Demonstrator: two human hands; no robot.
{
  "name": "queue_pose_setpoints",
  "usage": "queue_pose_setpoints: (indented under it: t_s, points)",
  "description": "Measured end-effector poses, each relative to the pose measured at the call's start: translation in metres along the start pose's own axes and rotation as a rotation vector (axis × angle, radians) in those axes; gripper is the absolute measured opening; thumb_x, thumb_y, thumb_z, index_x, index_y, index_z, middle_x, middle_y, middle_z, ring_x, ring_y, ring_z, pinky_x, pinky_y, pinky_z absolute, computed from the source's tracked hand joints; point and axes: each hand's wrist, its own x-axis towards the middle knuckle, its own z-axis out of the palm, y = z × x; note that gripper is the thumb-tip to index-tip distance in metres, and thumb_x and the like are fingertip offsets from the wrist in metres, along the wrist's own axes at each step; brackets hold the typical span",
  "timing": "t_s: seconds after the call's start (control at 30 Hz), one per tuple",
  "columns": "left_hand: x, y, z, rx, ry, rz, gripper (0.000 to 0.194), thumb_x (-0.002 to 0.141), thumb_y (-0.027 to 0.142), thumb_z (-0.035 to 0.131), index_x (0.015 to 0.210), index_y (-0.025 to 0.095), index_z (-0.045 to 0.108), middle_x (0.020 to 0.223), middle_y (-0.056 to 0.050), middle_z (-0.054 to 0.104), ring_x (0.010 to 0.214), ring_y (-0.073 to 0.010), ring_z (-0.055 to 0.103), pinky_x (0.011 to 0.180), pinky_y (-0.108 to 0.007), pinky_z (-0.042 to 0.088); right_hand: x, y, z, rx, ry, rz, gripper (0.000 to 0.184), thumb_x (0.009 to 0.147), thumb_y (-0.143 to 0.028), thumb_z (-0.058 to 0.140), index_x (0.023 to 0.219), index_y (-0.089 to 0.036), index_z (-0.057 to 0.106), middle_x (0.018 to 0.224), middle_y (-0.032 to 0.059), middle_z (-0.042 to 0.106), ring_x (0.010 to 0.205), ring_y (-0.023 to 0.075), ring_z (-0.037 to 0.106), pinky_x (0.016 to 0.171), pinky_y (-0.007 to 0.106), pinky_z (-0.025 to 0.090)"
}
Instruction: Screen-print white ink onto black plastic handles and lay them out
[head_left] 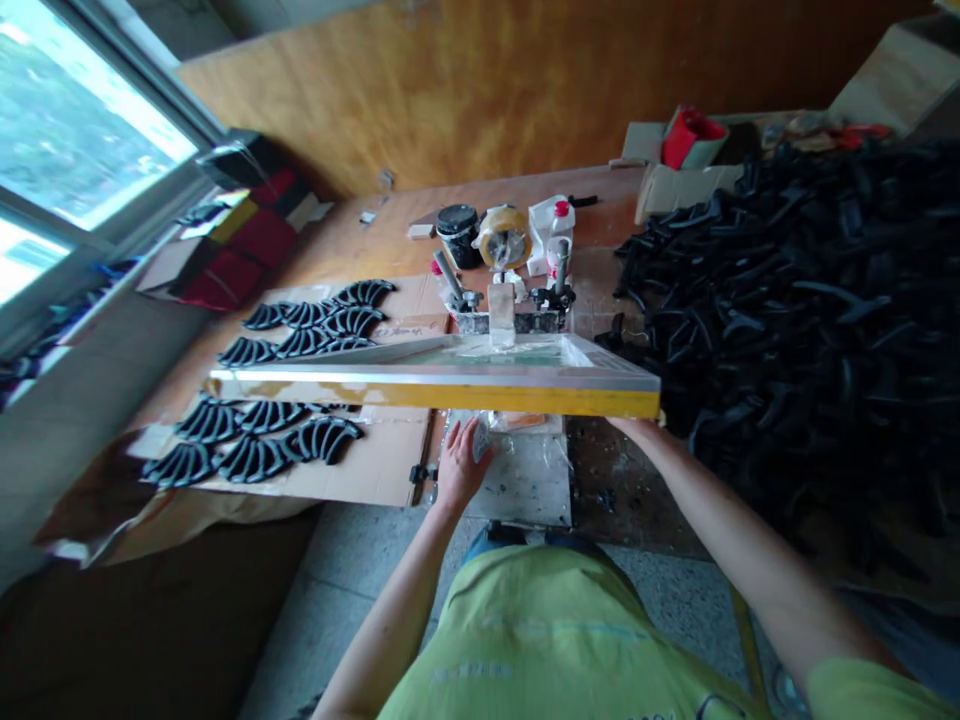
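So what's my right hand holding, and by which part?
The right hand holds the raised screen-printing frame by its yellow front edge, near the right corner.

Smooth aluminium screen frame [435,376]; matt black plastic pieces [787,340].

Left hand [459,467] on plastic-wrapped platen [525,480]; right hand [636,428] at raised yellow-edged screen frame [435,392]; black curved parts [795,340] heaped right.

Single head-worn view, looking forward and steeply down from above wearer's chest [540,640]. Close over left hand [459,465] and right hand [634,428]. Wide lens, curved edges; worktop [360,240] ahead, window [82,130] at left, wall [420,90] beyond.
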Motion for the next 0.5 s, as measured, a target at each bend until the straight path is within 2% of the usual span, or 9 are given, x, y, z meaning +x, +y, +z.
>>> queue_pose_setpoints:
  t_s: [0.1, 0.23, 0.37, 0.5]
  points:
    - [0.013, -0.003, 0.0, 0.014, -0.031, 0.012, 0.061, 0.084, 0.043, 0.062, 0.135, 0.016, 0.044, 0.133, -0.014, 0.058, 0.138, -0.0335, 0.035, 0.111, -0.051, 0.037, -0.002, -0.025, 0.028, 0.046, 0.015, -0.037, 0.029, 0.09, -0.021, 0.049, 0.113, -0.019, 0.065, 0.111, 0.0101, 0.068, 0.106, 0.0239, 0.059, 0.095, 0.039, 0.046]
    - [0.031, -0.004, -0.007, 0.011, -0.082, 0.049, 0.066, 0.079, 0.046, 0.066, 0.134, 0.015, 0.046, 0.133, -0.015, 0.056, 0.137, -0.0342, 0.036, 0.114, -0.053, 0.03, -0.004, -0.046, 0.058, 0.048, 0.06, -0.001, 0.032, 0.088, -0.019, 0.049, 0.117, -0.017, 0.063, 0.114, 0.0113, 0.067, 0.112, 0.0245, 0.056, 0.1, 0.039, 0.042]
    - [0.043, -0.008, -0.011, 0.005, -0.163, 0.106, 0.067, 0.076, 0.047, 0.068, 0.133, 0.017, 0.047, 0.133, -0.015, 0.056, 0.133, -0.0353, 0.041, 0.113, -0.055, 0.028, -0.002, -0.056, 0.074, 0.017, 0.081, 0.037, 0.032, 0.088, -0.02, 0.047, 0.117, -0.016, 0.063, 0.116, 0.0125, 0.066, 0.116, 0.0269, 0.054, 0.103, 0.042, 0.038]
    - [0.055, -0.018, -0.008, -0.025, -0.24, 0.174, 0.067, 0.075, 0.046, 0.069, 0.132, 0.019, 0.049, 0.132, -0.014, 0.057, 0.129, -0.0347, 0.046, 0.11, -0.051, 0.034, -0.002, -0.065, 0.086, -0.017, 0.105, 0.108, 0.031, 0.089, -0.02, 0.046, 0.113, -0.016, 0.064, 0.11, 0.0141, 0.067, 0.115, 0.0288, 0.054, 0.103, 0.043, 0.038]
